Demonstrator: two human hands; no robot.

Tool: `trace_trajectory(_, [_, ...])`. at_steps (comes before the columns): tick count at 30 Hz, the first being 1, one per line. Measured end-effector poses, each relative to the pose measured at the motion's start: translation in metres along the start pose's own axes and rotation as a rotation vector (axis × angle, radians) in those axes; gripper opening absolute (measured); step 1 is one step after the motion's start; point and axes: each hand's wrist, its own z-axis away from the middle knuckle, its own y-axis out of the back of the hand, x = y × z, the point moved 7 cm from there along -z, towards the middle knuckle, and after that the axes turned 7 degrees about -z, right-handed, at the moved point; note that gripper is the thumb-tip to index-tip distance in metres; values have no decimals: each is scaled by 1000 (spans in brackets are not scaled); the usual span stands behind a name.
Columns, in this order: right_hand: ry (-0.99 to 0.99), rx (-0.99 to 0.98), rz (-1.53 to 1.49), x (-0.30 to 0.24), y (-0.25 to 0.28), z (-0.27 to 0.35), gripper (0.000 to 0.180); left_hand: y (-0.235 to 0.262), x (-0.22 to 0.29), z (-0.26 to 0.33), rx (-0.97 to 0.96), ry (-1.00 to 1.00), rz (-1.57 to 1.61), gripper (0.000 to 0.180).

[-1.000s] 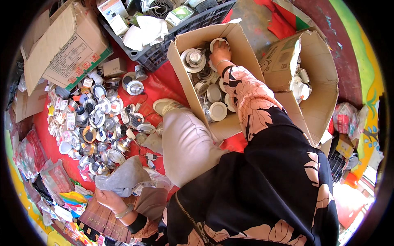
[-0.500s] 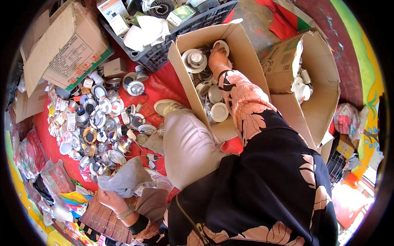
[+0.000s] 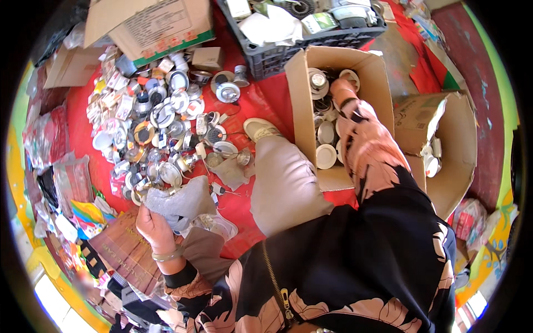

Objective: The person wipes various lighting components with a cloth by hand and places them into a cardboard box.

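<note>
My right hand (image 3: 343, 91) reaches into the far end of an open cardboard box (image 3: 302, 105). Its fingers are closed at the rim of a white round downlight (image 3: 351, 79), partly hidden by the hand. More downlights lie beneath and beside it, among them one with a round white face (image 3: 326, 157) at the near end. At the lower left, my left hand (image 3: 154, 228) is closed on the edge of a grey cloth (image 3: 180, 202). The cloth hangs beside a large heap of loose lamps and fittings (image 3: 161, 119) on the red ground sheet (image 3: 266, 100).
A second cardboard box (image 3: 458, 150) with white lamps stands at the right. A black plastic crate (image 3: 266, 61) full of lamps and small cartons is at the back. Another carton (image 3: 166, 28) stands behind the heap. Plastic-wrapped bundles (image 3: 75, 180) line the left side.
The whole view has shifted, so the boxes and heap appear farther right. My right hand stays at the downlight in the box; my left still holds the grey cloth.
</note>
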Motion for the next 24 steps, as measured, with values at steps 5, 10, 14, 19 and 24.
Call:
trace_trajectory(5, [802, 72, 56, -80, 112, 128, 29, 28, -10, 32, 23, 54, -4, 19])
trace_trajectory(10, [1307, -82, -308, -130, 161, 257, 19, 22, 18, 28, -95, 33, -40, 34])
trace_trajectory(14, [1536, -397, -166, -199, 83, 339, 21, 16, 37, 38, -176, -157, -140, 36])
trace_trajectory(19, [1603, -607, 577, -250, -87, 317, 25, 9, 40, 42, -248, -222, -207, 31])
trace_trajectory(24, [1322, -542, 670, -292, -176, 278, 32, 20, 32, 34, -278, -135, -159, 32])
